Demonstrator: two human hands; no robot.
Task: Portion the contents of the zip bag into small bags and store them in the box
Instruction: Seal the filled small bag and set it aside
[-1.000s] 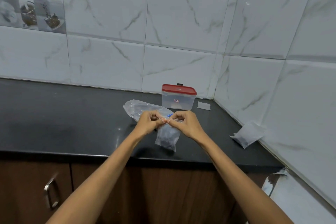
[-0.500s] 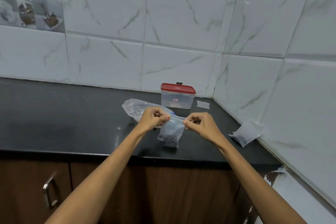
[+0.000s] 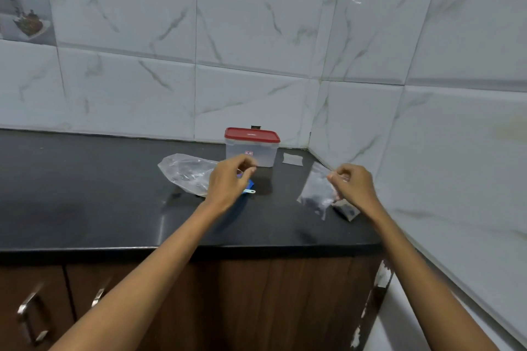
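- The marble-patterned tile wall (image 3: 256,37) fills the top of the view and turns a corner at the right; printed pictures of food (image 3: 25,14) are stuck on it at the upper left.
- The black desk (image 3: 85,194) runs below the wall, above brown cabinet doors with metal handles (image 3: 28,313).
- The large clear zip bag (image 3: 185,172) lies crumpled on the desk left of centre, partly hidden by the left hand; a blue piece with a pale tab (image 3: 250,188) shows at its near end, just under that hand.
- The box (image 3: 251,148) — clear plastic with a red lid pressed on — stands at the back of the desk near the corner, just behind the left hand.
- The left hand (image 3: 228,182) hovers above the zip bag's near end with its fingers curled towards the thumb; whether they pinch anything cannot be told.
- The right hand (image 3: 352,185) is well apart from the left, over the right side of the desk — its fingers pinch the top edge of a small bag (image 3: 316,192) with dark contents, which hangs down towards the desk.
- A second small filled bag (image 3: 346,209) lies on the desk just beside the first, partly behind the right wrist.
- A small empty bag (image 3: 292,159) lies flat near the corner, to the right of the box.
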